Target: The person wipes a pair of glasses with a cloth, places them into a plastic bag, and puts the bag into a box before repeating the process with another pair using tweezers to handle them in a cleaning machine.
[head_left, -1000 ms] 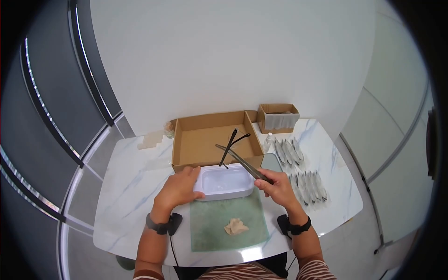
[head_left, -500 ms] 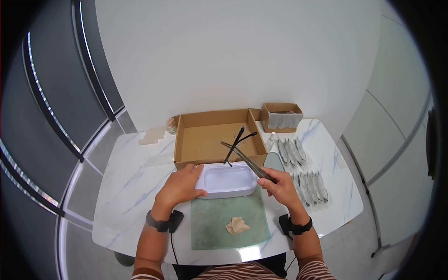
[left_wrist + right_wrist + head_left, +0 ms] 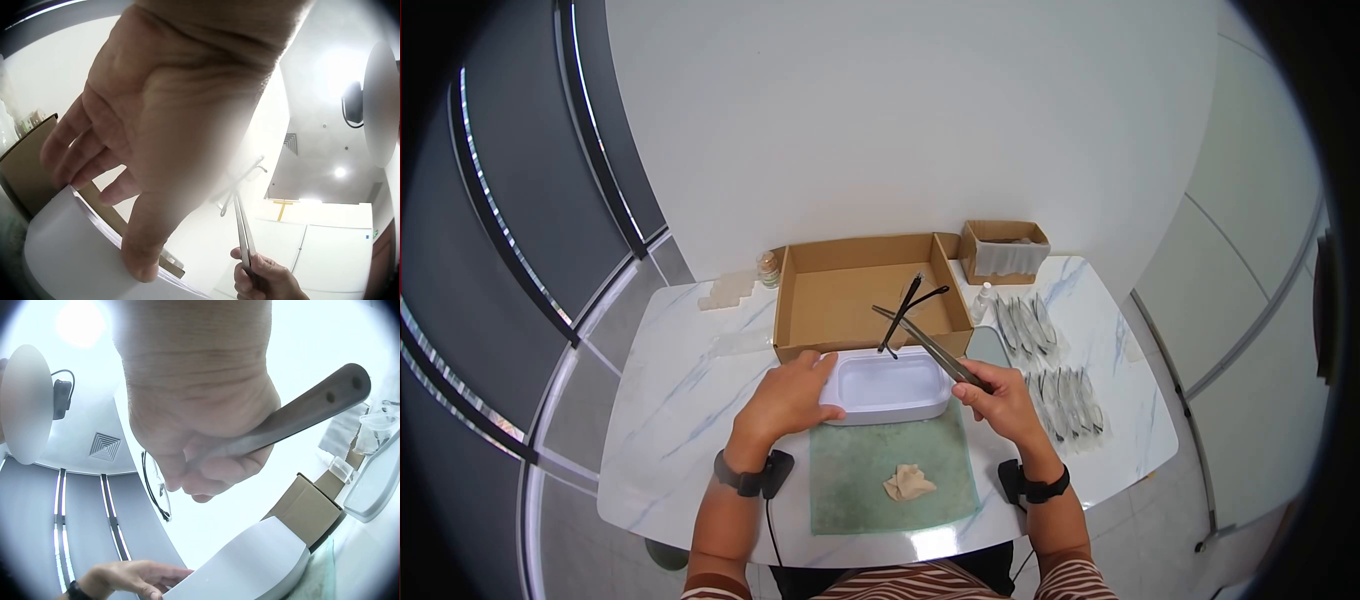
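My right hand (image 3: 1000,395) grips long metal tweezers (image 3: 940,355), their tips pointing forward and left. At the tips hangs a pair of eyeglasses (image 3: 912,292) with black temples, above the far rim of a white oblong basin (image 3: 890,410). In the left wrist view the eyeglasses (image 3: 256,165) are held up in the air at the end of the tweezers (image 3: 244,234). My left hand (image 3: 792,395) holds the basin's left end, thumb on the near rim and fingers at the far side.
A crumpled beige cloth (image 3: 910,483) lies on a green mat (image 3: 855,500) in front. Behind the basin stands a shallow cardboard box (image 3: 830,300); a smaller box (image 3: 990,265) and a small bottle (image 3: 983,295) are back right. Several bagged eyeglasses (image 3: 1065,405) lie at right.
The head view has shifted slightly, moving the scene a little right early on. Hands, tweezers, eyeglasses and basin otherwise keep nearly the same positions.
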`<state>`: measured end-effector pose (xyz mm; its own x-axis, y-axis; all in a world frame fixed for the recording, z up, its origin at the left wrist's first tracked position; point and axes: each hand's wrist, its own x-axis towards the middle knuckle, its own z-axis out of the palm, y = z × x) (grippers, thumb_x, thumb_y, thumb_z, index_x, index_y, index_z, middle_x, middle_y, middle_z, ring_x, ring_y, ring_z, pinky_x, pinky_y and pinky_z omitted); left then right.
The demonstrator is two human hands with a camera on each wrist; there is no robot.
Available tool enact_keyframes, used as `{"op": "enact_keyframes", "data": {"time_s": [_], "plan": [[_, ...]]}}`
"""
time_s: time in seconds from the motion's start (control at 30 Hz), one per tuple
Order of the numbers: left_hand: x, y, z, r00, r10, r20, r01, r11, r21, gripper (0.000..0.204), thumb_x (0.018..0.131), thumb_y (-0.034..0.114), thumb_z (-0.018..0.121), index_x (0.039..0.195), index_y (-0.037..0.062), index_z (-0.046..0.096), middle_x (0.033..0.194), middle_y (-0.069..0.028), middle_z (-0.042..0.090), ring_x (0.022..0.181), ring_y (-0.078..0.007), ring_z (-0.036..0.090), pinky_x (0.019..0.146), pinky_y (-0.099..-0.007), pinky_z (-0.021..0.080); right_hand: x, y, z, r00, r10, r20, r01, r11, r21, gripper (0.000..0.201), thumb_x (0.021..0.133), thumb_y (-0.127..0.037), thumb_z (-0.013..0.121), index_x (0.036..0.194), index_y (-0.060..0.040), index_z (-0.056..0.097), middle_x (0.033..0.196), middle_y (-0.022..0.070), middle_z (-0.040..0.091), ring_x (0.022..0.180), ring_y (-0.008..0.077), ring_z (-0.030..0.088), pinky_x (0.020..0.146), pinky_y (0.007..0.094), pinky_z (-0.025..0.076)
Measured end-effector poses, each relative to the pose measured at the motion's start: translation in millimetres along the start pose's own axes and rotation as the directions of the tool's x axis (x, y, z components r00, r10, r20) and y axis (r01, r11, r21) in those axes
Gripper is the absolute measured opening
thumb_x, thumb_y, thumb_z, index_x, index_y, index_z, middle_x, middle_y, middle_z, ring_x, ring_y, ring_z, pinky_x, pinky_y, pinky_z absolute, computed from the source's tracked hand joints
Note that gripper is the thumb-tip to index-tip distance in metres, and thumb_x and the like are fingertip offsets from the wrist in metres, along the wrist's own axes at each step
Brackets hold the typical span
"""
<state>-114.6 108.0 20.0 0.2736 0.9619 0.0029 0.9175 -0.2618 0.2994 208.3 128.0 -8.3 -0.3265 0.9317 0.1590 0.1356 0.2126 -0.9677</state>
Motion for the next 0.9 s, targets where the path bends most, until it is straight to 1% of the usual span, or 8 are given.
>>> {"op": "enact_keyframes", "data": {"time_s": [0.27,0.33,0.37,0.47,0.53,0.67,0.87,0.9], "plan": [[-8.2,5.6,-10.8,0.995,0.051,-0.087,-0.050,0.999,0.016,0.071,0.074,0.034,0.086,0.133,0.0053,0.058,0.129,-0.0178,0.062,0.116,-0.0380,0.062,0.096,-0.0442,0.052,1.1,2.8,-0.4,1.000,-0.007,0.009,0.008,0.999,-0.036,0.041,0.093,-0.022,0.077,0.127,-0.0009,0.069,0.076,-0.0041,0.059,0.060,0.0037,0.051,0.049,0.0208,0.044],[-9.5,17.4,-20.1,0.886,0.121,-0.448,-0.134,0.991,0.002,0.054,0.077,0.025,0.085,0.123,0.0052,0.065,0.113,-0.0143,0.068,0.097,-0.0316,0.068,0.082,-0.0398,0.055,2.3,5.5,1.0,1.000,-0.010,0.009,0.010,1.000,-0.030,0.040,0.093,-0.022,0.077,0.126,-0.0008,0.070,0.076,-0.0041,0.059,0.059,0.0036,0.051,0.048,0.0207,0.044],[-9.6,22.5,-20.0,0.883,0.119,-0.455,-0.131,0.991,0.004,0.054,0.077,0.025,0.085,0.123,0.0052,0.065,0.113,-0.0143,0.068,0.097,-0.0316,0.068,0.082,-0.0398,0.055,3.5,6.2,2.1,1.000,-0.010,0.007,0.010,1.000,-0.024,0.039,0.093,-0.021,0.076,0.125,-0.0006,0.070,0.075,-0.0041,0.059,0.059,0.0035,0.051,0.048,0.0207,0.044],[-9.0,37.6,-16.8,0.822,-0.048,-0.567,-0.131,0.954,-0.271,0.024,0.083,0.020,0.080,0.100,0.0062,0.070,0.091,-0.0089,0.069,0.077,-0.0279,0.066,0.068,-0.0377,0.053,7.3,6.2,5.4,0.998,0.062,-0.001,-0.062,0.997,-0.050,0.036,0.094,-0.021,0.075,0.124,-0.0015,0.070,0.073,-0.0036,0.059,0.058,0.0038,0.054,0.047,0.0203,0.043],[-7.3,39.1,-8.4,0.707,-0.076,-0.703,-0.210,0.927,-0.312,0.012,0.085,0.015,0.077,0.084,0.0050,0.070,0.076,-0.0078,0.066,0.060,-0.0258,0.060,0.056,-0.0349,0.048,8.2,-1.4,5.4,0.995,0.097,0.017,-0.096,0.994,-0.050,0.035,0.095,-0.022,0.073,0.124,-0.0023,0.070,0.072,-0.0032,0.060,0.056,0.0042,0.054,0.047,0.0201,0.042],[-11.0,35.0,-0.7,0.651,-0.094,-0.753,-0.201,0.935,-0.291,0.011,0.086,0.014,0.075,0.083,0.0047,0.069,0.070,-0.0092,0.063,0.058,-0.0267,0.060,0.055,-0.0357,0.047,2.9,-10.7,-0.1,0.956,0.271,0.108,-0.272,0.962,-0.011,0.034,0.098,-0.026,0.069,0.123,-0.0047,0.071,0.069,-0.0023,0.060,0.051,0.0050,0.055,0.045,0.0196,0.040],[-28.4,49.9,-2.0,0.611,-0.092,-0.786,-0.200,0.943,-0.266,0.011,0.087,0.013,0.074,0.082,0.0046,0.069,0.068,-0.0094,0.063,0.058,-0.0272,0.061,0.054,-0.0368,0.047,-19.5,-40.9,1.3,0.928,0.331,0.172,-0.325,0.944,-0.066,0.030,0.098,-0.027,0.068,0.120,-0.0061,0.072,0.068,-0.0032,0.059,0.051,0.0043,0.054,0.046,0.0196,0.040],[-31.1,51.5,-0.9,0.588,-0.081,-0.805,-0.217,0.943,-0.253,0.010,0.086,0.010,0.074,0.081,0.0030,0.068,0.068,-0.0092,0.063,0.056,-0.0234,0.059,0.053,-0.0338,0.045,-22.7,-45.6,1.5,0.921,0.345,0.181,-0.337,0.939,-0.072,0.030,0.098,-0.027,0.068,0.120,-0.0061,0.072,0.068,-0.0032,0.059,0.051,0.0043,0.054,0.046,0.0196,0.040]]}}
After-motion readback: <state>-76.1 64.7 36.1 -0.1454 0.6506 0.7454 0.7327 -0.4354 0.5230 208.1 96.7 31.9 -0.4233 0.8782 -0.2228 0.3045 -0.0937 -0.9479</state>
